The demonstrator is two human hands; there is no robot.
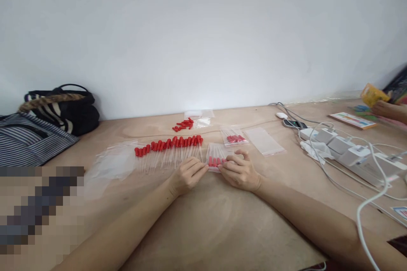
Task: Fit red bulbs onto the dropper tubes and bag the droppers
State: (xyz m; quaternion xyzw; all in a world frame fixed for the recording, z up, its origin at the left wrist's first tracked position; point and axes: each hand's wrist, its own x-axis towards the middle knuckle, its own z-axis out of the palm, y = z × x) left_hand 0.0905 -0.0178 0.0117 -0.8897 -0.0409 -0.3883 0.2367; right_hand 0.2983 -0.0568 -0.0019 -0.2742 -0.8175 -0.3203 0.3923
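Note:
Between my hands is a clear zip bag holding several droppers with red rubber bulbs and thin clear tubes. My left hand pinches the left corner of its near edge. The fingers of my right hand are closed on the right part of that edge and hide some of the bulbs. To the left, a row of red-bulbed droppers lies on the table, tubes toward me. Just behind my right hand rests another filled bag, with red bulbs along its near edge. A flat zip bag lies to its right.
Loose red bulbs lie near the wall beside clear tubes. Flat clear bags are stacked left. A power strip with chargers and white cables occupies the right. Far right, another person's hand is near a yellow object.

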